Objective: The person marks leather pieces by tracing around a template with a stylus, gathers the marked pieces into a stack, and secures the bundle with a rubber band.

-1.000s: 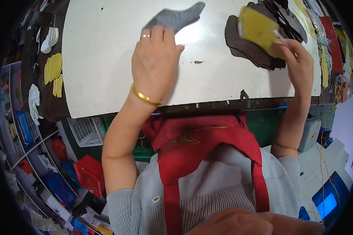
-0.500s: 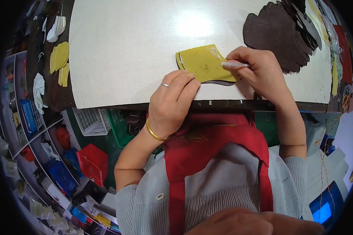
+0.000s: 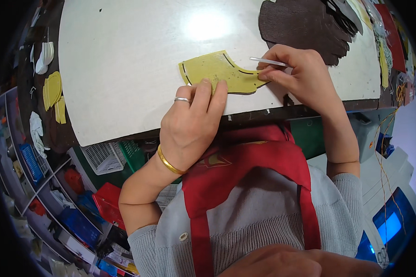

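Observation:
A yellow template (image 3: 212, 71) with narrow slots lies near the front edge of the white work board. Dark brown shows through its slots and along its lower edge, where a brown piece sits beneath it. My left hand (image 3: 192, 113) rests on its lower edge, fingers stretched out and slightly apart, pressing it down. My right hand (image 3: 305, 76) is closed around a slim white pen (image 3: 267, 61), which points left above the template. The thumb and fingertips of that hand touch the template's narrow right end. Whether they pinch it I cannot tell.
Brown leather pieces (image 3: 300, 27) are fanned in a pile at the back right of the white board (image 3: 120, 78). Yellow pieces (image 3: 53, 90) and a white glove (image 3: 37, 131) lie off its left edge. Below left stand a white basket (image 3: 104, 157) and a red bin (image 3: 110, 203).
The brown piece now lines up more closely beneath the template, and its dark colour fills the slots. My right hand has shifted to the narrow end, with the pen raised. The whole view has moved.

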`<state>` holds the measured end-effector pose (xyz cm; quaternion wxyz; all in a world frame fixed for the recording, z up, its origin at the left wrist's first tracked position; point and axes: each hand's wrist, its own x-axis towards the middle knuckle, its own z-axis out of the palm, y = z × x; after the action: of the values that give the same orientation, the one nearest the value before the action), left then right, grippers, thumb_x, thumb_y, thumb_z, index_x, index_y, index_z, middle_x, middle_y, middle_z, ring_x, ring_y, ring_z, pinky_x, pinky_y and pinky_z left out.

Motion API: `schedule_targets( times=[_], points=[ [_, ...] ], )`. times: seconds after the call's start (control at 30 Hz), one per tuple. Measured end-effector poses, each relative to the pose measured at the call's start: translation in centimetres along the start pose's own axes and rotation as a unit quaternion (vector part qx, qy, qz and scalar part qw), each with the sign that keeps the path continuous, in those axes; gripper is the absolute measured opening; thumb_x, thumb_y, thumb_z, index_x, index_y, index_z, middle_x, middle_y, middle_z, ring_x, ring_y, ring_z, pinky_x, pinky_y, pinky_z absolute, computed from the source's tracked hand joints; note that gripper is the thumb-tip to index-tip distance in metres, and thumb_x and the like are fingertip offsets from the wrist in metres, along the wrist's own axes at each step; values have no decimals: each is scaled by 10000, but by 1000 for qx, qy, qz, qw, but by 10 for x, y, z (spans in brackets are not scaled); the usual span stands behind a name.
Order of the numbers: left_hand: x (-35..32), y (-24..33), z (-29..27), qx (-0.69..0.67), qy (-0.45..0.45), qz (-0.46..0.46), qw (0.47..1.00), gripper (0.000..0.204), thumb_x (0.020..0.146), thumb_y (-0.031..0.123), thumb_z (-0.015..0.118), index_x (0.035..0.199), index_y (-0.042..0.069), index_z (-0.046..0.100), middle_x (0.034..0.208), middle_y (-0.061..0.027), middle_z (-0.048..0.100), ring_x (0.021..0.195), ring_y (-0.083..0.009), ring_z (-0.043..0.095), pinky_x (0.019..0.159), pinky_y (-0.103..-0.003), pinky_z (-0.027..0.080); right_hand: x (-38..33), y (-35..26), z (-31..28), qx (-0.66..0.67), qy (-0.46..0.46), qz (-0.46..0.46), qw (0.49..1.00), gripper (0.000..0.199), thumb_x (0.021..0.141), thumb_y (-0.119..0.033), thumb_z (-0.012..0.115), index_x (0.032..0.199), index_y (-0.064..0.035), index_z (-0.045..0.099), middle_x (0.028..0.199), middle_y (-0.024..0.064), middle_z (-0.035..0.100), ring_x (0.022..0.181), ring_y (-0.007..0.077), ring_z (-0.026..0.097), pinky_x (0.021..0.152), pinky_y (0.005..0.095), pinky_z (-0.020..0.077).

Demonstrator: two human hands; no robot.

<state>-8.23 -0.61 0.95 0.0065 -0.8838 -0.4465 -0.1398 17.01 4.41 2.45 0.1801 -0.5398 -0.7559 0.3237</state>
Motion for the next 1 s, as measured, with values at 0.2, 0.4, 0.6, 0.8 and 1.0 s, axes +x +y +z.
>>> schedule_targets(
  times=[0.2, 0.4, 0.6, 0.8, 1.0],
  points=[
    [0, 3, 0, 10, -20, 54, 998, 478, 797, 76, 640, 1273, 114, 677, 1124, -132, 610, 899, -275, 603, 685, -302, 562, -10, -1, 6, -114, 76, -93, 986, 136, 867, -180, 764, 937, -73, 719, 822, 56, 714, 746, 237, 697, 653, 340, 533],
    [2, 17, 5, 15, -17, 69, 997, 434, 787, 94, 634, 1211, 20, 685, 1104, -134, 646, 878, -245, 623, 734, -310, 568, 12, -12, -8, -97, 195, -197, 956, 127, 888, -197, 694, 969, -99, 708, 817, 41, 686, 723, 243, 644, 631, 356, 525],
    [-1, 32, 13, -17, 30, 48, 998, 324, 846, 177, 580, 1092, 6, 701, 1075, -189, 652, 966, -317, 650, 894, -404, 563, 56, -52, 33, -25, -104, -199, 974, 171, 903, -243, 626, 1015, -135, 697, 824, 96, 714, 707, 313, 696, 617, 433, 537],
    [3, 34, 14, 1, 58, 42, 997, 330, 825, 179, 610, 1110, 49, 713, 1077, -165, 667, 861, -281, 655, 742, -337, 561, 82, -54, 52, -97, 26, -305, 947, 184, 876, -240, 656, 948, -71, 661, 699, 151, 679, 709, 373, 691, 620, 470, 530],
    [4, 31, 18, 31, 77, 40, 996, 360, 820, 167, 616, 1157, 116, 730, 1159, -125, 691, 815, -267, 670, 616, -239, 553, 64, -36, 23, -15, 54, -147, 988, 299, 1006, -350, 601, 980, -71, 704, 691, 131, 675, 669, 332, 688, 613, 425, 530]
  ],
)
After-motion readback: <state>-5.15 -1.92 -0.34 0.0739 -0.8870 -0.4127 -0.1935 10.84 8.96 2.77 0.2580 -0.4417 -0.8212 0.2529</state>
